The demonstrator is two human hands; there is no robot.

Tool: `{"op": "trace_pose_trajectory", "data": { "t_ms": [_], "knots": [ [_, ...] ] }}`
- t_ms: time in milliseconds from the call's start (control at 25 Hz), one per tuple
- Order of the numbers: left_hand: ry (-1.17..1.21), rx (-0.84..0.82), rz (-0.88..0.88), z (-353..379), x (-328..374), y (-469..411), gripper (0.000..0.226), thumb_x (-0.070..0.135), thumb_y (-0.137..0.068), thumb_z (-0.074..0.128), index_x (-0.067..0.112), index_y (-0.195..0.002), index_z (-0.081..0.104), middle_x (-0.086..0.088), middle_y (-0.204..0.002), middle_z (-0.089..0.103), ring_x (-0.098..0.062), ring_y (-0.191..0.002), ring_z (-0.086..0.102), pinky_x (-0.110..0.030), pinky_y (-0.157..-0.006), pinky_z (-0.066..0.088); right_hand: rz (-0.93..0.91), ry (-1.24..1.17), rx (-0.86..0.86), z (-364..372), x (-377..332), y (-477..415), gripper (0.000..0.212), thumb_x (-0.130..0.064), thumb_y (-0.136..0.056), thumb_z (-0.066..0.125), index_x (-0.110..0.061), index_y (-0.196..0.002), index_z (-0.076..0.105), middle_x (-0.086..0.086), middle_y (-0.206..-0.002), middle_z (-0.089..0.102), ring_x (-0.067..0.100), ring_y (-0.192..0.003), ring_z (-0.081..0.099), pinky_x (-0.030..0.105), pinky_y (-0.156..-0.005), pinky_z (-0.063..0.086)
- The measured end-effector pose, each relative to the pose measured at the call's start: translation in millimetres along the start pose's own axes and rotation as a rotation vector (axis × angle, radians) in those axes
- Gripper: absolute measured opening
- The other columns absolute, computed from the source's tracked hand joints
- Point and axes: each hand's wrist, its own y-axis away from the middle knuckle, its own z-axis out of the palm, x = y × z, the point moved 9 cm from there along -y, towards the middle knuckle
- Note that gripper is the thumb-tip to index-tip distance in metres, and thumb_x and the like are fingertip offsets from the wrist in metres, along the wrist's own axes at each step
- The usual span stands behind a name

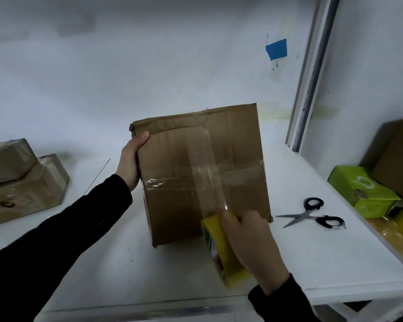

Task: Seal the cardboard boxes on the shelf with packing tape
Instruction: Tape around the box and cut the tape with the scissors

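Right hand (251, 242) wraps the yellow packing tape roll (221, 249) at the near edge of the cardboard box (200, 173), fingers closed around it. A clear strip (203, 163) runs from the roll up over the box top, crossing an older band of tape. Left hand (130, 163) clamps the box's left edge, thumb on top. The box sits mid-shelf (312, 252).

Judgement: the strip is being laid. Keep it taut, carry the roll down over the near face, press flat along the seam, then cut.

Counts: one box in hand; two taped boxes (21, 177) stacked well left of it; one pair of scissors (312, 214) just right of it; one green carton (361, 191) and a brown box (396, 159) far right.
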Motion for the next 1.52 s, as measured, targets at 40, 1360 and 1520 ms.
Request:
{"op": "trace_pose_trajectory", "data": {
  "t_ms": [40,1360,1520],
  "knots": [
    [0.030,0.029,0.004,-0.9,0.2,0.7,0.040,0.047,-0.073,0.058,0.017,-0.097,0.070,-0.012,-0.102,0.070,-0.026,-0.094,0.066,-0.040,-0.085,0.052,0.018,0.043,-0.011,1.0,-3.6,-5.2,0.041,-0.041,-0.097,0.041,-0.016,-0.064,0.042,-0.003,-0.059,0.044,0.003,-0.045,0.043,0.011,-0.036,0.032],
    [0.240,0.255,-0.051,-92.0,13.3,1.5,0.063,0.035,-0.095,0.035,0.027,-0.044,0.070,0.007,-0.052,0.067,-0.010,-0.046,0.064,-0.019,-0.048,0.052,0.131,0.379,0.062,-9.8,27.2,36.7,0.057,-0.062,-0.086,0.044,-0.018,-0.049,0.039,-0.002,-0.055,0.043,0.008,-0.055,0.045,0.020,-0.058,0.037],
    [0.232,0.295,-0.074,-93.6,10.4,6.7,0.053,0.036,-0.093,0.039,0.025,-0.053,0.072,0.006,-0.057,0.067,-0.012,-0.049,0.065,-0.020,-0.052,0.052,0.201,0.382,-0.032,4.5,46.4,33.0,0.054,-0.063,-0.086,0.043,-0.017,-0.058,0.042,-0.002,-0.062,0.047,0.006,-0.061,0.048,0.019,-0.063,0.038]
  ]
}}
